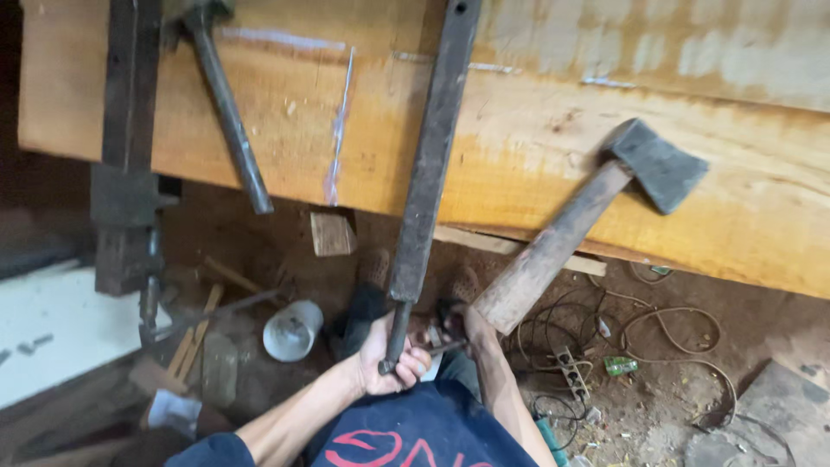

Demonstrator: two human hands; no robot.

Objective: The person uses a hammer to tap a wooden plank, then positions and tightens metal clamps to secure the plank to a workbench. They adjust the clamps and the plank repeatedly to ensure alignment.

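A long dark metal bar clamp lies across a thick orange-brown wooden plank and hangs over its near edge. My left hand is closed around the round rod at the clamp's lower end. Just to the right, my right hand is curled around a small metal piece next to that rod, and the fingers are partly hidden. An axe with a wooden handle rests on the plank. Its handle end reaches almost to my right hand.
A hammer with a metal shaft lies on the plank at upper left, beside a second dark clamp. On the dirt floor below are a white cup, a wood block, scrap sticks, a power strip and looped cables.
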